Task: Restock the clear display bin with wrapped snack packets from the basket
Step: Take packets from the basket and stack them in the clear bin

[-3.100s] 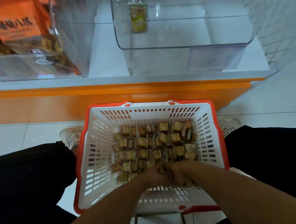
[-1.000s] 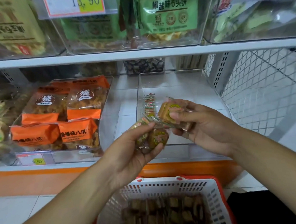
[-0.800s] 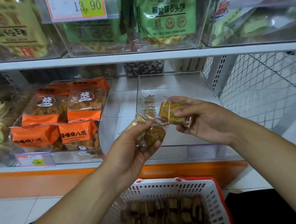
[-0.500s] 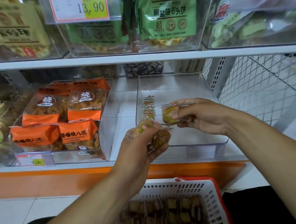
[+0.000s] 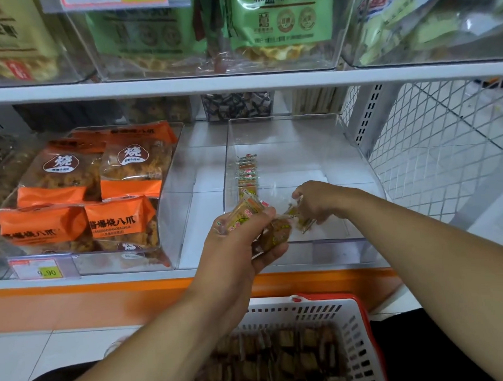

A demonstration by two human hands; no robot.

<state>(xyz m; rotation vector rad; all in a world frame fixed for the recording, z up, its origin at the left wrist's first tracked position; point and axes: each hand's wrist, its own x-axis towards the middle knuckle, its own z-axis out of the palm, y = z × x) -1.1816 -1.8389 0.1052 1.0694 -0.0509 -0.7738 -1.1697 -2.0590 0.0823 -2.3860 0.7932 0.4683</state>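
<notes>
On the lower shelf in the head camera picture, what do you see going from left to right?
yellow price tag → orange snack bags → left hand holding snack packets → right hand inside the clear display bin → white wire mesh

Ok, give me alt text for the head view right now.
The right hand lowers a wrapped snack packet into the clear plastic display bin while the left hand grips several more packets at its front. The red-rimmed white basket of packets sits below.

Bare forearms (image 5: 422, 239), dark trousers (image 5: 427, 344) below.
</notes>
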